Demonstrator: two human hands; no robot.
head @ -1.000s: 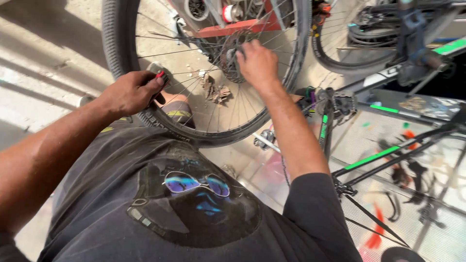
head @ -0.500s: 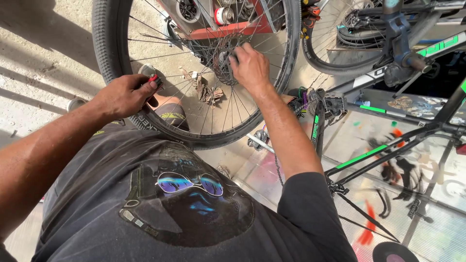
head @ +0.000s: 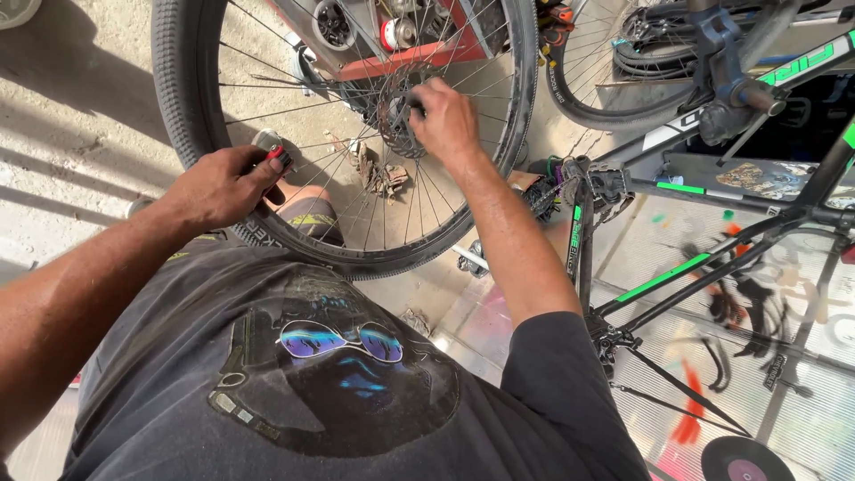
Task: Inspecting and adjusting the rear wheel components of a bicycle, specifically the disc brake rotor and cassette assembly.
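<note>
Your left hand (head: 223,185) is still pinched shut on a small red-tipped tool (head: 278,157) at the bicycle wheel (head: 178,98) rim, 8 o'clock. Your right hand (head: 443,118) has slid onto the hub (head: 398,100), fingers closed around it. Wheel stands upright against your knee, steadied.

Black-tyred spoked bike wheel (head: 205,178) upright w/ toothed rotor (head: 398,111) at hub; small red-handled tool (head: 276,157) against spokes near rim, lower left.
</note>
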